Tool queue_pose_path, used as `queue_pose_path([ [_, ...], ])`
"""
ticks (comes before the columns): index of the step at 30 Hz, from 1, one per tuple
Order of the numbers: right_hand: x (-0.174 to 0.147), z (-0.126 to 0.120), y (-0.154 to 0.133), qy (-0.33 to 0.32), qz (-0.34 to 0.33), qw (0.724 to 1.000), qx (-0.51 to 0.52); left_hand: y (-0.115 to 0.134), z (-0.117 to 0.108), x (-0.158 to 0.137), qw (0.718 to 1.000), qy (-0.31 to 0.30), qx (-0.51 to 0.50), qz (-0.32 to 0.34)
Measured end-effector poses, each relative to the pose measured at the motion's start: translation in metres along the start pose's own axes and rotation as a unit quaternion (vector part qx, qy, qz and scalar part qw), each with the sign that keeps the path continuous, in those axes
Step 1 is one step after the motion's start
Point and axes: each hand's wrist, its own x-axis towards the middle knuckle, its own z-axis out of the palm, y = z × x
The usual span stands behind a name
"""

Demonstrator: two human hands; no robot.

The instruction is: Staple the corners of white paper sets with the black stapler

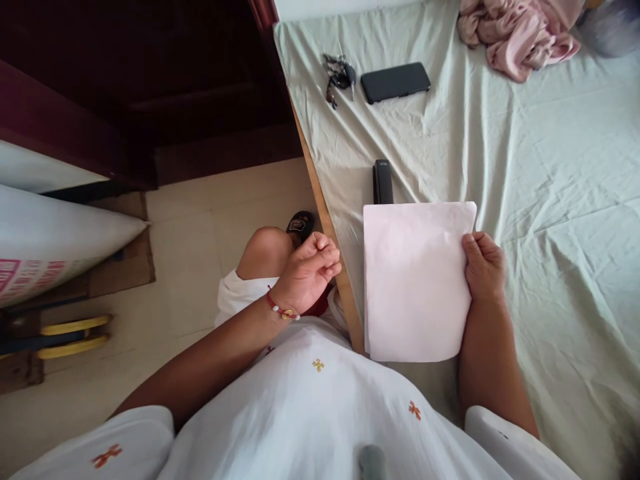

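My right hand [483,267] grips the right edge of a white sheet of paper [415,280] that lies on the pale green bedsheet [550,200]. My left hand [310,270] hovers off the bed's edge above my knee, fingers curled shut with nothing visible in them; a red bracelet circles its wrist. A black stapler [383,181] lies just beyond the paper's top edge, partly hidden under it.
A black phone [395,82] and a bunch of keys [339,73] lie further up the bed. Pink crumpled cloth [520,33] sits at the far right corner. The bed's wooden edge [320,200] borders a tiled floor; dark wooden furniture [125,87] stands to the left.
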Motion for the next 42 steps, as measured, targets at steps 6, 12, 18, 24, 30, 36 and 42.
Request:
queue_pose_path([
  [6, -0.004, -0.009, -0.002, 0.027, 0.007, 1.0, 0.001, -0.006, -0.007, -0.004, 0.993, -0.024, 0.107, -0.034],
  [12, -0.009, -0.013, 0.001, 0.034, 0.033, 0.998, 0.034, -0.009, -0.007, 0.002, 0.988, -0.001, 0.123, -0.09],
  [18, -0.011, 0.007, 0.0, 0.025, -0.005, 0.999, 0.031, -0.017, -0.002, 0.017, 0.993, 0.015, 0.108, -0.04],
  [24, -0.014, 0.014, 0.008, 0.03, -0.046, 0.998, 0.001, -0.025, -0.003, 0.023, 0.996, -0.048, 0.077, 0.02],
  [30, -0.015, 0.014, 0.006, 0.031, -0.057, 0.998, 0.001, -0.026, -0.01, 0.035, 0.996, -0.012, 0.085, 0.006],
  [36, -0.015, 0.013, 0.005, 0.029, -0.051, 0.998, 0.019, -0.024, -0.008, 0.031, 0.991, 0.026, 0.129, 0.002],
  [42, -0.014, 0.013, 0.007, 0.037, -0.047, 0.997, 0.042, -0.029, -0.001, 0.029, 0.995, 0.001, 0.095, 0.032],
])
